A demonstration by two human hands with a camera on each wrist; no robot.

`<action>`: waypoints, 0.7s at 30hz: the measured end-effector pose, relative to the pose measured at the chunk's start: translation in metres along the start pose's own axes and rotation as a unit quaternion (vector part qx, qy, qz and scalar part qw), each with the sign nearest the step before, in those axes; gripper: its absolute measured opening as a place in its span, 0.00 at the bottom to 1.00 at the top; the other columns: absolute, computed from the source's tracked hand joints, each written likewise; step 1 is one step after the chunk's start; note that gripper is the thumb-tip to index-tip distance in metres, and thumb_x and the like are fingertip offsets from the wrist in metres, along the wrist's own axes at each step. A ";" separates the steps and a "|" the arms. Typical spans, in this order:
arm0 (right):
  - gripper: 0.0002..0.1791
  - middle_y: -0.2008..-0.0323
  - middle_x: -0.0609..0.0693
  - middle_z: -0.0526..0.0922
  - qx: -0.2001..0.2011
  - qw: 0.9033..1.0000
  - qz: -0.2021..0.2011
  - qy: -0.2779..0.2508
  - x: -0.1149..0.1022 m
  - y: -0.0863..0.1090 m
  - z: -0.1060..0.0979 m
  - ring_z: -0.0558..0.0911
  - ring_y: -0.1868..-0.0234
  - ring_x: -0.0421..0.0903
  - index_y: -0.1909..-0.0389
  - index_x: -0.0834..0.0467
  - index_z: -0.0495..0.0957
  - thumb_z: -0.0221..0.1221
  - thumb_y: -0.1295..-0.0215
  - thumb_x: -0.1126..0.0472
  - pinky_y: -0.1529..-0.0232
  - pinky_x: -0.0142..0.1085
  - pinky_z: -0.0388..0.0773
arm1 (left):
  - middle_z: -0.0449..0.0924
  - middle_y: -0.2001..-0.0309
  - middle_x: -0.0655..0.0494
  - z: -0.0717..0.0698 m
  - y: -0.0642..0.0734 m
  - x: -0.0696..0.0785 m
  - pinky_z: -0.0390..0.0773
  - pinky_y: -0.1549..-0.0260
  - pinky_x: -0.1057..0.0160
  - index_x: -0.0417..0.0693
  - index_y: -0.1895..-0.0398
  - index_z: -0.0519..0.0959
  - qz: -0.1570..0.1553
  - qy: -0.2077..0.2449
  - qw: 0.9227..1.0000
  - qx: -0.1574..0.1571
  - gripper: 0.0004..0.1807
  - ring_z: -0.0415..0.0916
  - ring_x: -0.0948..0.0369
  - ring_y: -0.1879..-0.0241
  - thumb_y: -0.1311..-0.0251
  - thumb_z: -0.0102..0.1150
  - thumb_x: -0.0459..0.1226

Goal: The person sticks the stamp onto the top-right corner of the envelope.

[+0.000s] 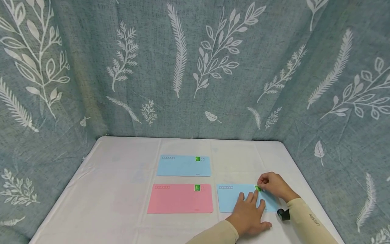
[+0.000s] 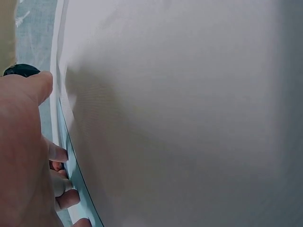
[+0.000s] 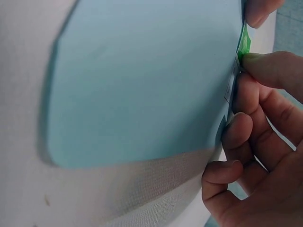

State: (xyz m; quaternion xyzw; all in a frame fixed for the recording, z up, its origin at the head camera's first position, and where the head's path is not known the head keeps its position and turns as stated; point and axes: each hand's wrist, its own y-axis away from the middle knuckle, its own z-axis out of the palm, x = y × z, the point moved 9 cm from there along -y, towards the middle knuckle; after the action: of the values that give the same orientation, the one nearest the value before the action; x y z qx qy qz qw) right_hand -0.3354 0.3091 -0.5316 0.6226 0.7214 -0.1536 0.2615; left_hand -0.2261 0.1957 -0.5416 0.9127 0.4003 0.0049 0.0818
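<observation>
A blue envelope (image 1: 226, 200) lies at the right of the table, with a small green stamp (image 1: 258, 188) near its upper edge. My right hand (image 1: 274, 184) pinches the stamp at its edge, thumb on its green face, fingers curled by the envelope's upper edge. In the right wrist view the stamp (image 3: 245, 43) shows between the right thumb and a fingertip of the other hand. My left hand (image 1: 248, 211) rests on the envelope with fingers spread, one fingertip right at the stamp's lower edge. The left wrist view shows the left fingertips over the envelope (image 2: 78, 184).
A pink envelope (image 1: 179, 200) with a green stamp (image 1: 197, 187) lies to the left. Behind it is another blue envelope (image 1: 182, 166), also stamped. All lie on a white tablecloth (image 1: 115, 189), with a leaf-patterned curtain (image 1: 146, 74) around the back and sides.
</observation>
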 end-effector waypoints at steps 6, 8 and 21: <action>0.06 0.74 0.45 0.79 -0.001 1.000 -0.003 0.002 0.000 -0.001 -0.001 0.76 0.70 0.44 0.69 0.58 0.85 0.67 0.34 0.71 0.65 0.40 0.75 | 0.53 0.14 0.59 -0.002 0.000 -0.001 0.61 0.26 0.49 0.70 0.14 0.61 0.003 0.013 1.000 -0.003 0.47 0.50 0.62 0.17 0.27 0.27 0.78; 0.06 0.74 0.45 0.79 -0.002 1.000 -0.002 0.001 0.000 -0.001 -0.002 0.76 0.70 0.44 0.70 0.58 0.85 0.67 0.34 0.71 0.65 0.39 0.75 | 0.54 0.15 0.60 -0.002 0.000 -0.001 0.61 0.26 0.49 0.70 0.14 0.61 0.001 0.012 1.000 -0.002 0.46 0.50 0.62 0.18 0.28 0.27 0.78; 0.06 0.73 0.45 0.80 -0.003 1.000 -0.005 -0.009 0.002 -0.003 0.000 0.77 0.69 0.44 0.68 0.59 0.85 0.67 0.33 0.71 0.64 0.39 0.75 | 0.54 0.15 0.61 0.002 -0.004 -0.001 0.61 0.27 0.48 0.72 0.15 0.62 -0.002 0.006 1.000 -0.004 0.46 0.50 0.64 0.18 0.28 0.30 0.79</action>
State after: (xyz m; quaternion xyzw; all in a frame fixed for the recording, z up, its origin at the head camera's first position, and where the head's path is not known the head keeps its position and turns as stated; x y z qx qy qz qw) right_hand -0.3388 0.3106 -0.5334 0.6171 0.7225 -0.1585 0.2686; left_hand -0.2297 0.1974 -0.5443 0.9114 0.4028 0.0119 0.0829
